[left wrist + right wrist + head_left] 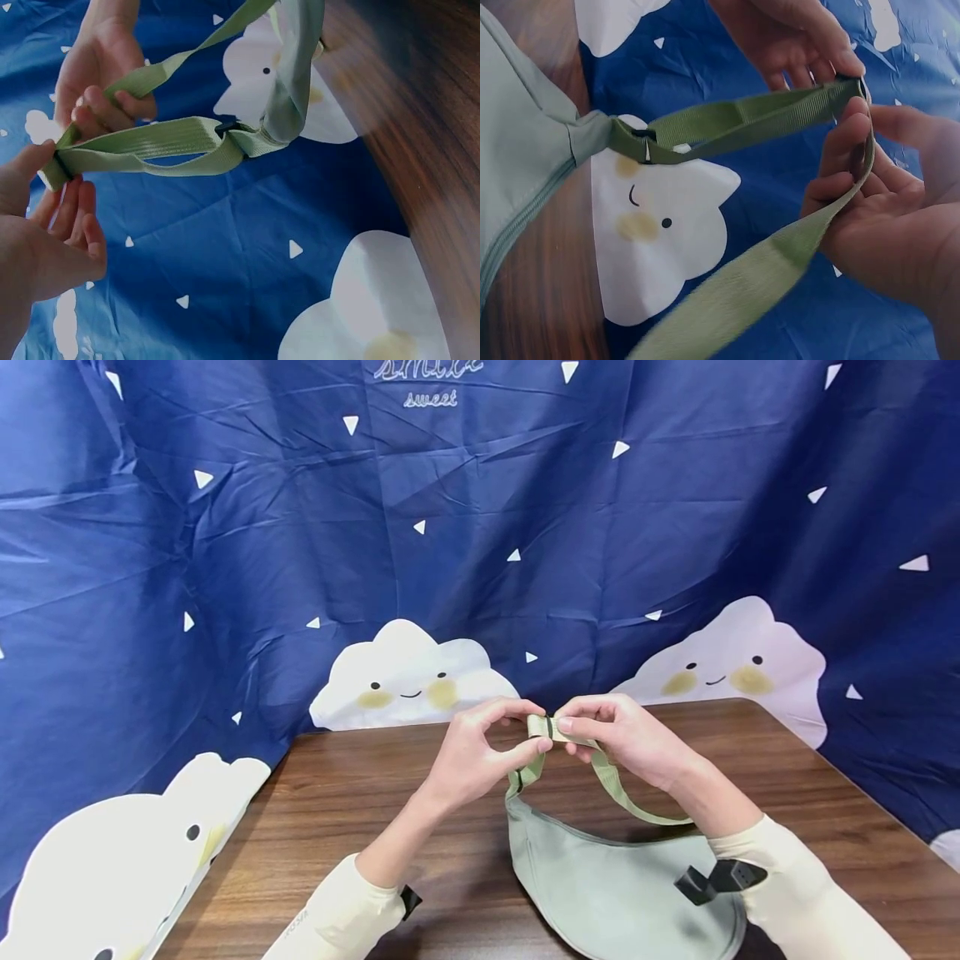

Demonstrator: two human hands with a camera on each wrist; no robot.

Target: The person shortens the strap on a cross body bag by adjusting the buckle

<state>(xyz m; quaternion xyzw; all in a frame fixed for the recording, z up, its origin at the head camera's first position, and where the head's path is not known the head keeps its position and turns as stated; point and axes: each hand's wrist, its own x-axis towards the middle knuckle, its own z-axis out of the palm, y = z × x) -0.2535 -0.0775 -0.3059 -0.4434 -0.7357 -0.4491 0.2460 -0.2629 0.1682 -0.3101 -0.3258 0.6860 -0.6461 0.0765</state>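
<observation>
A pale green shoulder bag [600, 881] lies on the table, its light green webbing strap [617, 787] raised above it. My left hand [476, 752] pinches a folded loop of the strap between thumb and fingers, right at a dark slider buckle [550, 727]. On the other side of that buckle, my right hand [637, 737] grips the strap with thumb and curled fingers. In the left wrist view, the doubled strap runs from the hands to a dark ring [229, 129] at the bag's end. A single length of strap [742, 289] hangs from the right hand in the right wrist view.
The brown wooden table [360, 827] reaches back to a dark blue cloth [480, 585] printed with white clouds and triangles. Black wrist mounts [696, 885] sit at the cream sleeves [798, 885], the right one over the bag in the head view.
</observation>
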